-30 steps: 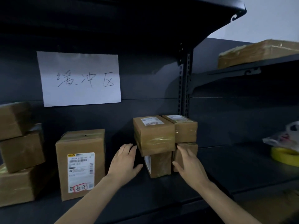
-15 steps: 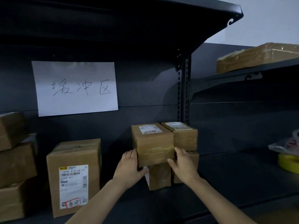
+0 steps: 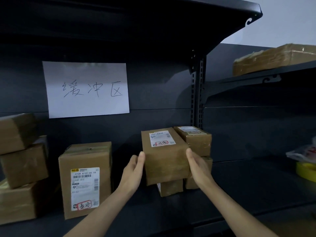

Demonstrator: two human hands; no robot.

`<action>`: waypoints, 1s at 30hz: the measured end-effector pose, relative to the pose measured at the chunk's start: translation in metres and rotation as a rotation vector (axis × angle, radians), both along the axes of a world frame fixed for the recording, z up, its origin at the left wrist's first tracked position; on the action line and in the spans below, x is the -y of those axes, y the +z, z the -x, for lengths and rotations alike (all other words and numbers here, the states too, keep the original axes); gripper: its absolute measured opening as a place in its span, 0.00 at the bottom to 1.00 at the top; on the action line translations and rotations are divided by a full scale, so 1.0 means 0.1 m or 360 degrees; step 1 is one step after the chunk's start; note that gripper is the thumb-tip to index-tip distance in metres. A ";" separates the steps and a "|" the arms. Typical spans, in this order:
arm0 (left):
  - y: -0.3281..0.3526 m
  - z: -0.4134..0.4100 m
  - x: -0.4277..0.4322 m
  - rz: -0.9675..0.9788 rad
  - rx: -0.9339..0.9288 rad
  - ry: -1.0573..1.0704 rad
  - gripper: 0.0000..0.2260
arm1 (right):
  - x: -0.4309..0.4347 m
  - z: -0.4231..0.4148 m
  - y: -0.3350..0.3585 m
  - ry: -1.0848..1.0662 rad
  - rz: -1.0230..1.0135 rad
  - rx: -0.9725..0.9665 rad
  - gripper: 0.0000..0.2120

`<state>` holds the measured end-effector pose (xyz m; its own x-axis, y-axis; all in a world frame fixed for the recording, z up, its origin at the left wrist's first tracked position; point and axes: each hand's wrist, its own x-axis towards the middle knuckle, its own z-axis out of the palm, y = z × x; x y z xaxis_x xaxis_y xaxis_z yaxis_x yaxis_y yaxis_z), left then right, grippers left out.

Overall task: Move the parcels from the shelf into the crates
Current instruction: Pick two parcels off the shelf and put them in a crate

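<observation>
A brown taped parcel (image 3: pixel 164 156) with a white label on top is held between both hands in front of the dark shelf (image 3: pixel 248 189). My left hand (image 3: pixel 134 171) grips its left side, thumb on the front edge. My right hand (image 3: pixel 198 166) grips its right side. The parcel is pulled forward, off the small stack. Behind it a second parcel (image 3: pixel 196 139) lies on two lower parcels (image 3: pixel 171 187), partly hidden. No crate is in view.
A tall labelled box (image 3: pixel 85 178) stands left of my hands. Three stacked boxes (image 3: pixel 20 166) fill the far left. A paper sign (image 3: pixel 86 89) hangs on the back panel. Yellow tape roll (image 3: pixel 306 170) and a plastic bag lie far right; a flat parcel (image 3: pixel 275 59) sits on the upper right shelf.
Both hands rose from the shelf beside the stack to the top front parcel, took hold of its sides, and drew it forward toward me.
</observation>
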<state>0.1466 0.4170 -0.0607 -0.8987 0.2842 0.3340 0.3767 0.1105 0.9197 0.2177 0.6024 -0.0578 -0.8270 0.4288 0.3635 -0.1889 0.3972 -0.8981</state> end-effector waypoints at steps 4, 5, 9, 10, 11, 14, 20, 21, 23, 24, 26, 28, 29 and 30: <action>-0.05 0.00 0.08 0.0019 0.0162 0.0017 0.38 | 0.00 -0.09 -0.09 0.0031 0.0157 -0.0009 0.28; -0.05 -0.01 0.08 0.0079 0.0154 0.0043 0.40 | 0.01 -0.11 -0.12 0.0033 0.0172 0.0009 0.28; -0.09 -0.09 0.08 0.0230 -0.0066 0.0119 0.19 | 0.10 -0.21 -0.19 0.0099 0.0273 0.0015 0.12; -0.10 -0.13 0.10 0.0230 -0.0113 0.0116 0.15 | 0.13 -0.24 -0.21 0.0114 0.0270 -0.0003 0.11; -0.12 -0.15 0.12 0.0224 -0.0150 0.0106 0.14 | 0.15 -0.26 -0.23 0.0119 0.0252 -0.0031 0.10; -0.17 -0.20 0.18 0.0195 -0.0210 0.0070 0.12 | 0.22 -0.31 -0.33 0.0109 0.0201 -0.0079 0.05; -0.22 -0.24 0.31 0.0193 -0.0239 0.0099 0.12 | 0.34 -0.31 -0.41 0.0140 0.0160 -0.0067 0.08; -0.22 -0.24 0.33 0.0197 -0.0233 0.0098 0.12 | 0.35 -0.30 -0.41 0.0149 0.0157 -0.0062 0.06; -0.23 -0.23 0.37 0.0201 -0.0235 0.0104 0.12 | 0.38 -0.28 -0.40 0.0157 0.0145 -0.0064 0.05; -0.23 -0.23 0.39 0.0201 -0.0241 0.0112 0.12 | 0.40 -0.27 -0.40 0.0159 0.0139 -0.0068 0.05; -0.23 -0.22 0.44 0.0197 -0.0241 0.0125 0.12 | 0.45 -0.25 -0.39 0.0171 0.0130 -0.0072 0.06; -0.22 -0.23 0.49 0.0187 -0.0242 0.0134 0.12 | 0.50 -0.23 -0.39 0.0195 0.0135 -0.0091 0.10; -0.21 -0.23 0.51 0.0183 -0.0251 0.0143 0.12 | 0.52 -0.22 -0.38 0.0201 0.0139 -0.0104 0.12; -0.20 -0.23 0.54 0.0182 -0.0262 0.0153 0.12 | 0.55 -0.21 -0.38 0.0208 0.0144 -0.0118 0.13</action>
